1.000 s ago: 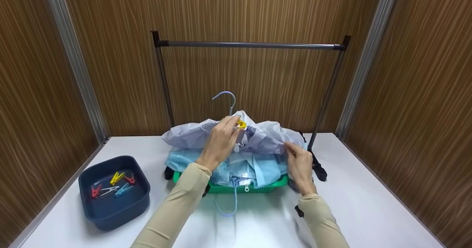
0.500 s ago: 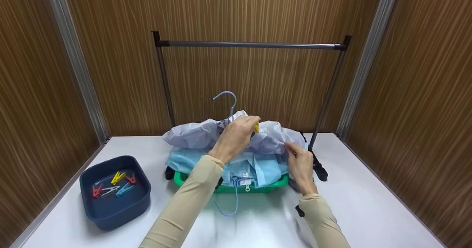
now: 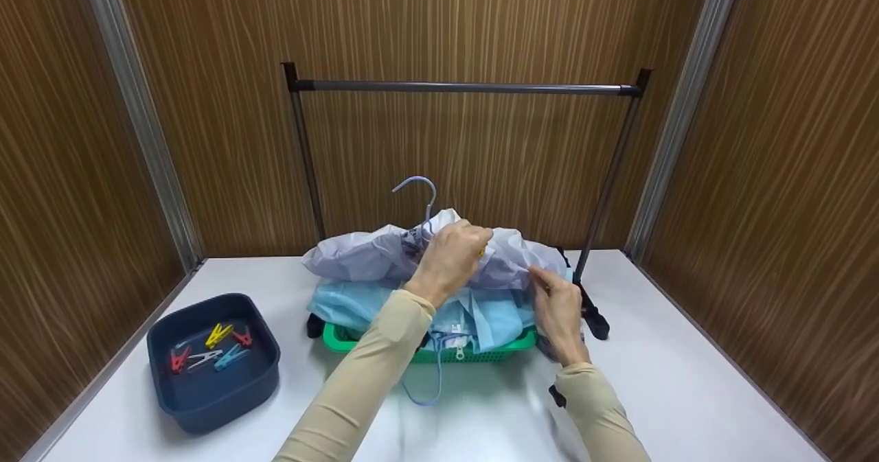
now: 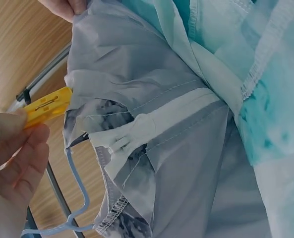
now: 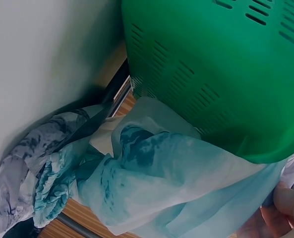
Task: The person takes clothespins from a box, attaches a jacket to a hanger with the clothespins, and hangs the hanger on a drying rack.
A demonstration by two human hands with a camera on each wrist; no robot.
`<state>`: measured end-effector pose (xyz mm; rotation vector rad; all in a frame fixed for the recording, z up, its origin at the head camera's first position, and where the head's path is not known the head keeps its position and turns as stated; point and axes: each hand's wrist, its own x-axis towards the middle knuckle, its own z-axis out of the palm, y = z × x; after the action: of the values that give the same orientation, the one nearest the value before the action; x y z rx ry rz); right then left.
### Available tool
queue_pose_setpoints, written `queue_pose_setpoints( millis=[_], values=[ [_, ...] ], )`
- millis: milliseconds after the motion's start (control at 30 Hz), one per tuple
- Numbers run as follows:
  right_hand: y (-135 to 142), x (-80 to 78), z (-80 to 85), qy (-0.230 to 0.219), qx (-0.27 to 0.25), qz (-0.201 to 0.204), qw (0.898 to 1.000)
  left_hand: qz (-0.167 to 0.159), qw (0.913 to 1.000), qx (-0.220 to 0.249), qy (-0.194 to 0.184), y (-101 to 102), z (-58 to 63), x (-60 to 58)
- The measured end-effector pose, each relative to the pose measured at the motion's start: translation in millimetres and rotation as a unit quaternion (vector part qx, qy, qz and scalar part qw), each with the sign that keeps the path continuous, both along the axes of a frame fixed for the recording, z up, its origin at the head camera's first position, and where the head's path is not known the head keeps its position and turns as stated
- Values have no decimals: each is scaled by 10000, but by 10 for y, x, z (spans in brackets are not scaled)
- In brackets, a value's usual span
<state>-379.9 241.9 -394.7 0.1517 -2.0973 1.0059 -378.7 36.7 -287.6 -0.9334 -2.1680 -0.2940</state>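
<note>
- Two grips are engaged: your left hand (image 3: 450, 259) and your right hand (image 3: 560, 311).
- Left grip: your thumb and fingers are pinched together on the rear end of a yellow clothespin (image 4: 48, 106); its front end touches the collar edge of the pale lavender garment (image 3: 357, 255). You cannot tell whether it is clamped there.
- Right grip: your thumb and fingertips are closed on the same garment's edge, toward its right end.
- At the neck, a hanger hook (image 3: 417, 178) stands up beside your left hand.
- Below, a light blue garment (image 3: 350, 301) lies over the green basket (image 5: 196, 64), spilling past its side; a second hanger hook (image 3: 440, 373) hangs at the front.
- On your left, the navy bin (image 3: 220, 410) holds five clothespins: two red, one yellow, one white, one blue.
- Behind, a rack (image 3: 467, 87) stands on the white worktop (image 3: 687, 379).
</note>
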Motion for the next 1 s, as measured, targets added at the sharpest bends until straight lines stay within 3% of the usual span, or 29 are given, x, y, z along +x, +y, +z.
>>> queue_pose_setpoints(
  millis=[333,600,700,867,1000],
  values=[
    [-21,7,-1,-121,-78,85,9999,140,9991,-99,-397,-29,-9,-55],
    [-30,-19,-5,297,-20,13,9996,514,9948,-843,-230,-18,23,-71],
    [-21,-22,-3,308,-36,80,9995,641,9928,-957,-343,-18,21,-62],
    [-11,-22,2,129,-66,139,9998,650,9935,-756,-552,-36,-1,-58],
    [-5,-14,8,-7,-101,142,9998,553,9976,-283,-303,-70,-35,-67]
  ],
)
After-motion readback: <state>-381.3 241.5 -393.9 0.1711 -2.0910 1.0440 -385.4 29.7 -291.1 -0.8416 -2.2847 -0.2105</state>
